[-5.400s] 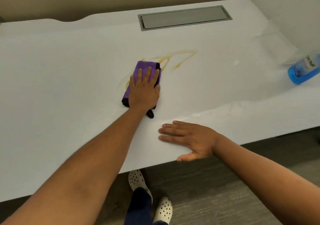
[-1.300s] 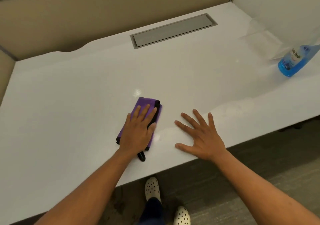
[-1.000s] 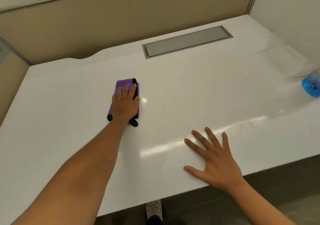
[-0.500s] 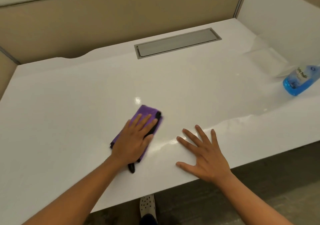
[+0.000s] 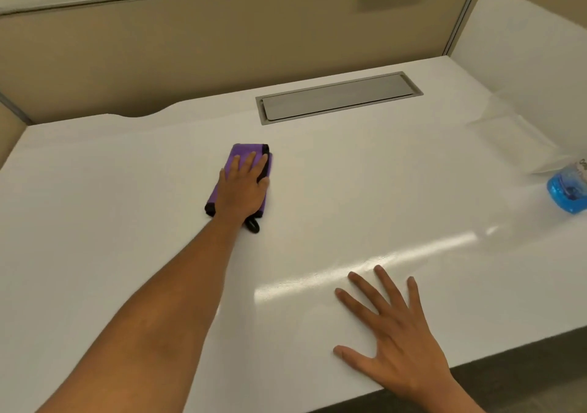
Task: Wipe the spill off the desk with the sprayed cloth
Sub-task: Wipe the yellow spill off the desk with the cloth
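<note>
We see the left hand (image 5: 243, 190) pressed flat, fingers extended, on the folded purple cloth (image 5: 251, 155), which lies on the white desk (image 5: 95, 222) well out from the near edge, short of the grey cable hatch (image 5: 336, 98). The hand does not grip the cloth; it holds it down by palm pressure, and a black loop of the cloth shows just behind the wrist. The right hand (image 5: 397, 339) lies open and spread on the desk near the front edge, holding nothing and apparently serving as a brace.

Compared with half a second ago, the cloth has travelled away from us, from close to the right hand to the far part of the surface. A second ago it stood far out as well, so we read the motion as repeated back-and-forth strokes. The yellowish streak that lay beside the cloth some five seconds ago no longer shows: the surface around the cloth now appears uniformly white, with only a glossy reflection band in front of the right hand.

We judge the spill to be essentially removed, the present strokes being finishing passes over the cleaned area. The blue spray bottle (image 5: 568, 190) stands at the right margin, well apart from both hands.
</note>
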`<state>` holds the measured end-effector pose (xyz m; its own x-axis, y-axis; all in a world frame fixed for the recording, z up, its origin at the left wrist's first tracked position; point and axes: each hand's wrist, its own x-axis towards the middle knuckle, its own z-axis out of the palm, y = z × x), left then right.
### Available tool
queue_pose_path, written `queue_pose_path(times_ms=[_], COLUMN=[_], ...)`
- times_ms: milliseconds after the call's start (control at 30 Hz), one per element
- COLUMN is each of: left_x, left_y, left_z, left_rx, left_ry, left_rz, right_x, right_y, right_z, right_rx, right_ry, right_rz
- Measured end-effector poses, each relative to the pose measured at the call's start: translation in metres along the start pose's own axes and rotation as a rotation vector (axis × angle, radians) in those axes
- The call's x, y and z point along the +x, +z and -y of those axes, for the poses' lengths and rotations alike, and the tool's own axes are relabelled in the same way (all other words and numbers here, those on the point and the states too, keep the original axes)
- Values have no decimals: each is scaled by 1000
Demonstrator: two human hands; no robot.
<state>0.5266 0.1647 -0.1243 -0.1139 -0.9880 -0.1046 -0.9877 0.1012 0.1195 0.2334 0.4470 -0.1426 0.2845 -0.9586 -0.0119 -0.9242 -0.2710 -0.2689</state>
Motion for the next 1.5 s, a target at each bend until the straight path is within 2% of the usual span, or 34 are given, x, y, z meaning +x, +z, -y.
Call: queue_pose_path(times_ms=[167,367,467,567,667,800,867,933,1067,1133,1267,1400,1500], left_x=[27,-75,-137,-191,-213,-170,-129,-79,-5,-6,-61,-70,-46], left_y=[5,34,39,43,44,44,44,41,31,34,49,49,44], left_z=[-55,-100,-98,-77,-68,-113,-143,-165,-191,-200,-198,-210,-253], left_rx=[18,-29,-30,-24,-6,44,43,35,27,30,54,54,84], left_ry=[170,497,538,620,736,1015,1044,957,666,666,1061,1209,1372], left_rz=[19,104,131,146,165,190,199,183,72,80,202,264,277], right_x=[5,0,-7,-18,-26,-17,-17,-19,-16,-16,-15,-14,-14], right_y=[1,2,1,-1,-8,-9,-7,-4,-1,-2,-7,-12,-14], right_z=[-3,-2,4,-7,-29,-35,-33,-36,-38,-38,-36,-33,-32], right_rx=[7,50,125,68,-52,-35,-52,-74,-106,-111,-100,-34,12], right_ry=[9,52,206,418,647,798,803,803,804,804,819,829,843], right_rz=[31,8,-114,-261,-153,-104,-110,-109,-84,-50,-23,-48,-54])
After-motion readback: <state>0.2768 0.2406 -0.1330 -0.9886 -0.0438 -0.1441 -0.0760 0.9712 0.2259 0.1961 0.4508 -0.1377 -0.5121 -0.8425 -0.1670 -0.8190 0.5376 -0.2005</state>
